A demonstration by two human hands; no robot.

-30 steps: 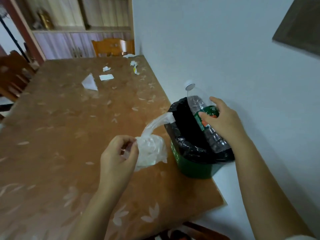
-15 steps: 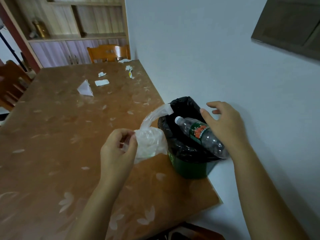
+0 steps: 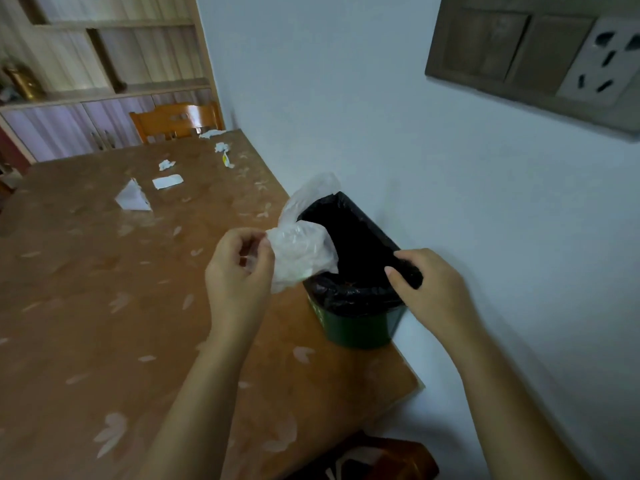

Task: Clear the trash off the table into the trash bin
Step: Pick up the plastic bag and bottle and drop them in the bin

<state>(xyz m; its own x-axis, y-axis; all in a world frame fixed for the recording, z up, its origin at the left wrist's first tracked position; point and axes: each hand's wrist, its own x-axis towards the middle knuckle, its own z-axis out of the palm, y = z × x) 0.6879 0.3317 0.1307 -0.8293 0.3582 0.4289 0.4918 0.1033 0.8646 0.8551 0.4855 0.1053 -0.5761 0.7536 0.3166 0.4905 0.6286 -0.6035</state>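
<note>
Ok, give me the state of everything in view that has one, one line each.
trash bin, upright on the table corner, open, black liner fitted
left hand, pinching the plastic bag
plastic bag, crumpled, held partly over the bin's opening, not dropped
right hand, gripping the bin's lined rim
paper scraps, lying uncollected at the table's far end

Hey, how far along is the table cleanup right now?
Done: the bottle held a second ago has gone into the trash bin, whose rim the right hand grips. In hand: the left hand pinches a clear plastic bag at the bin's edge. Left: several paper scraps at the far end of the table.
</note>
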